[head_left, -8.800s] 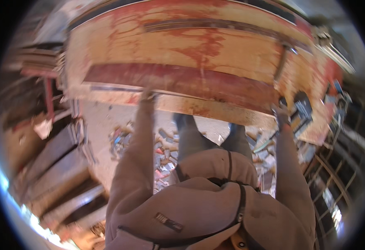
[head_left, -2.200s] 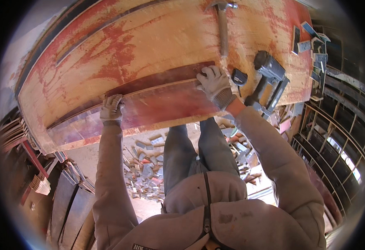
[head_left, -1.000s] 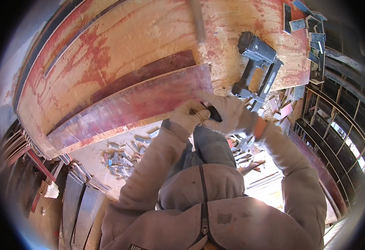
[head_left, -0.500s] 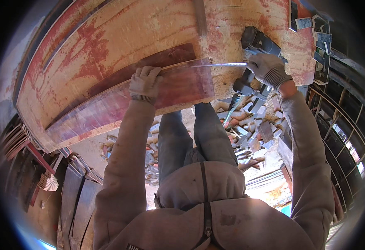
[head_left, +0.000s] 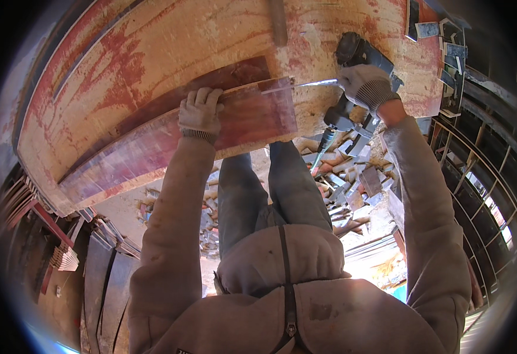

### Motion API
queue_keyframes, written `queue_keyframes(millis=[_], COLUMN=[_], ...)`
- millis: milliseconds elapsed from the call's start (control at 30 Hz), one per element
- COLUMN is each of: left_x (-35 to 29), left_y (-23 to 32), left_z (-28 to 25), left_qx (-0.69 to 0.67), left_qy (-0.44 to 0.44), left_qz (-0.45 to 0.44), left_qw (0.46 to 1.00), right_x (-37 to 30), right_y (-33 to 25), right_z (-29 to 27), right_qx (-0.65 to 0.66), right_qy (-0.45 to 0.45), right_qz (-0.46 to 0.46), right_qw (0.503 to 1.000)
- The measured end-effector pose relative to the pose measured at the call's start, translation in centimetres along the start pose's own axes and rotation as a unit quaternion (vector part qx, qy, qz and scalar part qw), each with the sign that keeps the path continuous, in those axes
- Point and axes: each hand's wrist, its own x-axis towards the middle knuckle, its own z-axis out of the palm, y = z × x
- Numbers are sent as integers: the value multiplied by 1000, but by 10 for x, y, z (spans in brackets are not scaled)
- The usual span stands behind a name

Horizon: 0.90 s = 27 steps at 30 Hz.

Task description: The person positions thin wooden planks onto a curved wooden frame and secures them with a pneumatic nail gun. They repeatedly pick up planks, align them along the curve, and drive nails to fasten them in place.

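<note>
A long reddish-brown plywood board (head_left: 235, 121) lies along the near edge of the wooden bench. My gloved left hand (head_left: 200, 112) is closed over the board's far edge, thumb toward the right. In my gloved right hand (head_left: 364, 85) is a thin, bright metal strip (head_left: 316, 83), pointing left. Its far end lies across the board's right end, along the far edge; the exact kind of tool cannot be made out. A dark power tool (head_left: 353, 52) lies on the bench, partly hidden behind my right hand. Behind the board is a second, darker board (head_left: 235, 75).
Wood offcuts (head_left: 347, 189) are heaped on the floor below the bench (head_left: 211, 35). Small cut pieces (head_left: 427, 30) sit at the bench's right edge. A metal rack (head_left: 476, 159) stands at right, and stacked panels (head_left: 108, 283) lean at lower left.
The whole view has shifted slightly. My right hand remains on the metal strip, whose visible bright part now looks shorter. My left hand stays on the board's edge.
</note>
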Motion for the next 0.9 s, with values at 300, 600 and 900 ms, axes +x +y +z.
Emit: queue_keyframes(millis=[300,600,900], left_x=[-2,-3,-4], left_y=[-4,-8,-9], left_z=[2,-2,7], left_qx=[3,0,8], left_qy=[-18,-11,23], left_qz=[-2,21,23], left_qw=[1000,1000,999], right_x=[7,8,16], right_y=[-13,-5,-26], right_z=[-7,-8,-7], right_qx=[-13,29,-28], right_qy=[-54,-81,-82], right_qz=[38,36,8], right_qw=[998,996,996])
